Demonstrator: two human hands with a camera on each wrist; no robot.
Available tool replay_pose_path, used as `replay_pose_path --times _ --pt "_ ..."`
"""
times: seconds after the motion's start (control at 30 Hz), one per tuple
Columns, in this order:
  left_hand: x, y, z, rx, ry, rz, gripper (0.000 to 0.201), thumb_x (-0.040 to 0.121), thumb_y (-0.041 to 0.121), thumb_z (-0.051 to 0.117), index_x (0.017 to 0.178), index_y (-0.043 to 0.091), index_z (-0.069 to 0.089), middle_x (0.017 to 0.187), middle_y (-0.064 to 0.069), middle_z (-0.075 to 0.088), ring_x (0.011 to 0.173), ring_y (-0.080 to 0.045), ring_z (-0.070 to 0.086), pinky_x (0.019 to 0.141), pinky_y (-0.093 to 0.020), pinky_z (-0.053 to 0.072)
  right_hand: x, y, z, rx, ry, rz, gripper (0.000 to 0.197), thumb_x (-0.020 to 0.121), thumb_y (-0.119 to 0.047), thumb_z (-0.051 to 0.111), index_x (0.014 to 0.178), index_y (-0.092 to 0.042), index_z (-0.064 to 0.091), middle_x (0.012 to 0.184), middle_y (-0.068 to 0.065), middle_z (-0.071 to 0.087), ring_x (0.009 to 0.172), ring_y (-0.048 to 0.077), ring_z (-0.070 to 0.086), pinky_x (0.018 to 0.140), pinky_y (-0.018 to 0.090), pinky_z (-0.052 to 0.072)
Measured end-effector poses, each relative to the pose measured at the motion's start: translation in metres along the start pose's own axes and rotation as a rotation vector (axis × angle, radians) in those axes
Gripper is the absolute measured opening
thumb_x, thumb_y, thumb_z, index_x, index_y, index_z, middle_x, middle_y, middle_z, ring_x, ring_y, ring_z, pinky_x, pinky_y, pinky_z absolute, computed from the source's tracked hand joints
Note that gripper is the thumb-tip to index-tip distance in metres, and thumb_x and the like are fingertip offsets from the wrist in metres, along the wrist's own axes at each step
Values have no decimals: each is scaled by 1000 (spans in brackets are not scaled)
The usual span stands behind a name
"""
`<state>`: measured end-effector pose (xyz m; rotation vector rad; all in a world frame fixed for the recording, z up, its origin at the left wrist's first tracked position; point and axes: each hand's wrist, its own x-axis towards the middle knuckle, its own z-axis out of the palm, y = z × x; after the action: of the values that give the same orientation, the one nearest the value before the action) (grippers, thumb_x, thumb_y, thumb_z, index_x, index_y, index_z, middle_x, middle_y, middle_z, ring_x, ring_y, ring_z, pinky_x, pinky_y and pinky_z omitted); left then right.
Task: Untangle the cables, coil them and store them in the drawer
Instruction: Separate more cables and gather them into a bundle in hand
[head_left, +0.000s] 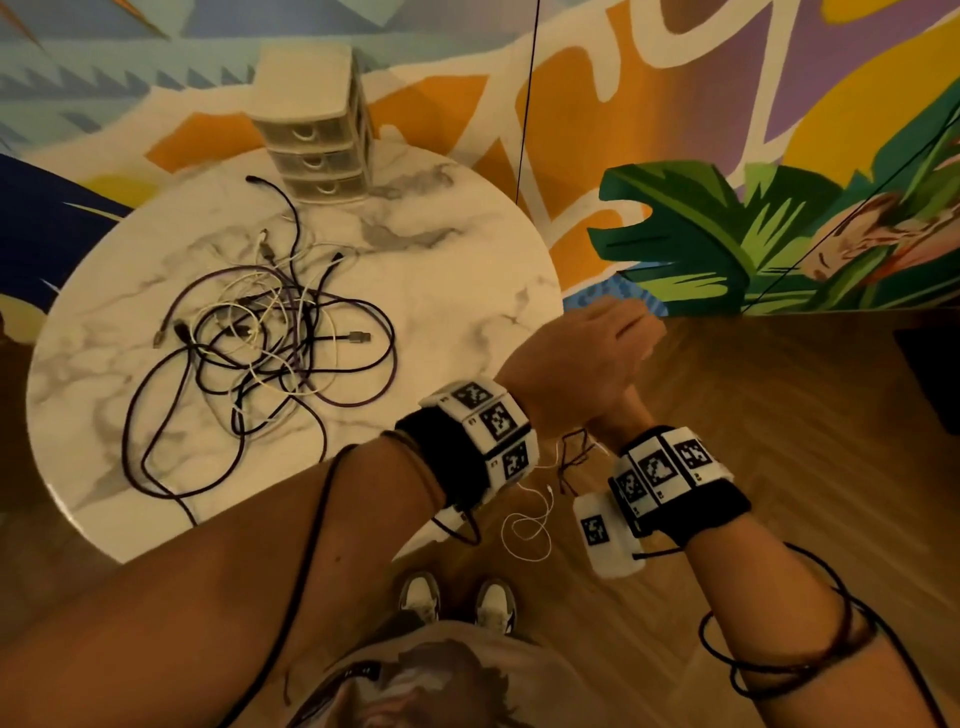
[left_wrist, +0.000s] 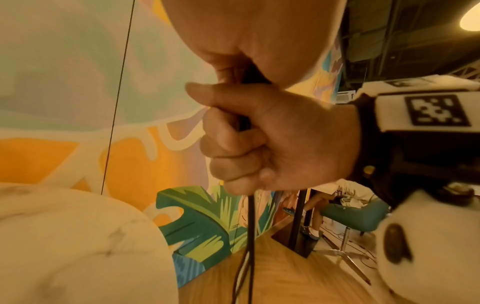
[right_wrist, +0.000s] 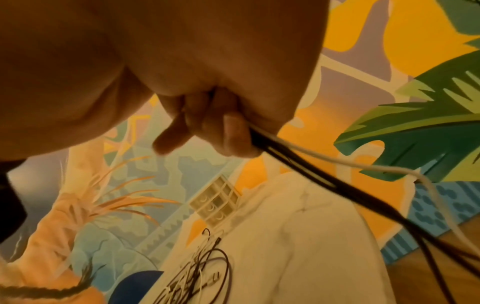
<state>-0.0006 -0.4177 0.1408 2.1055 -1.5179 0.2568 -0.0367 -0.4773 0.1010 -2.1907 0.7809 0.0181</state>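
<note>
Early stage: right hand (left_wrist: 272, 139) fisted round dark cable (left_wrist: 250, 236); left hand (head_left: 582, 358) grip indeterminate; tangle (head_left: 265, 353) uncoiled; drawers (head_left: 317, 150) closed.

Dim warm amber light; ceiling lamp (left_wrist: 471, 19) glares in left wrist view; soft focus, motion blur, bowed edges.

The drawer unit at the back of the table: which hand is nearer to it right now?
Left, narrowly. The left hand is off the table's right edge, the right hand just below it. Both grip cables, well short of the drawer unit.
</note>
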Motion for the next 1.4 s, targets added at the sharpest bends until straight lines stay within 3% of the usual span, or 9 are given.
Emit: replay_pose_path --times 0.07,0.2,0.3,0.4,0.57,0.73,1.17,1.3,1.4 --pt "-9 4 6 24 -31 6 15 80 6 49 89 4 60 94 -13 61 81 -26 57 72 -26 37 -17 -16 5 -277 -98 88 27 77 4 56 97 -12 51 89 -1 49 84 11 47 77 21 43" --pt "-20 1 11 72 -35 49 26 81 11 42 95 3 62 99 -14 62 87 -26 56 75 -29 45 -4 -39 13 -281 225 188 24 81 6 38 98 -9 46 95 2 52 90 16 54 80 27 47" --pt "-33 -7 3 -1 -1 -74 34 91 24 44 118 6 54 115 -12 55 98 -20 51 82 -25 42 -14 -24 14 -153 278 181 25 92 8 38 107 -8 50 90 2 53 88 19 59 75 13 48" --pt "-63 -33 -13 -130 50 -405 44 96 34 42 134 13 42 124 -9 50 106 -19 50 85 -27 41 -12 -2 14 480 -296 -34 34 103 -11 26 94 -13 58 61 0 44 43 11 42 44 16 36" --pt "-161 -117 -43 133 -729 -1026 40 95 42 42 112 11 59 119 -12 60 108 -30 56 84 -32 45 -3 16 46 507 -404 4 40 102 -19 20 125 -21 53 58 9 54 35 8 33 42 23 31" --pt "-266 -127 -56 275 -1209 -1097 63 87 53 51 138 18 40 138 -7 48 124 -25 48 100 -30 39 -4 11 76 493 -490 53 40 102 -19 24 108 -10 62 55 10 53 31 9 32 38 22 32" --pt "-198 -60 -21 68 -609 -893 24 92 33 45 106 17 57 89 -8 63 70 -25 57 56 -31 40 -33 -20 147 398 -661 188 38 99 -34 44 69 -12 51 46 4 40 36 13 32 38 20 24" --pt "-231 -74 -27 -83 -640 -968 26 90 45 49 87 19 52 86 -4 57 78 -23 55 63 -30 39 -12 -24 137 543 -536 180 46 100 -31 40 62 -9 56 37 1 34 32 12 27 37 19 19" --pt "-269 -96 -38 -34 -729 -1025 28 96 35 40 107 15 56 111 -6 55 104 -27 56 81 -34 44 3 -24 127 689 -480 242 47 101 -30 38 61 -9 52 34 -1 33 31 12 25 37 18 19"
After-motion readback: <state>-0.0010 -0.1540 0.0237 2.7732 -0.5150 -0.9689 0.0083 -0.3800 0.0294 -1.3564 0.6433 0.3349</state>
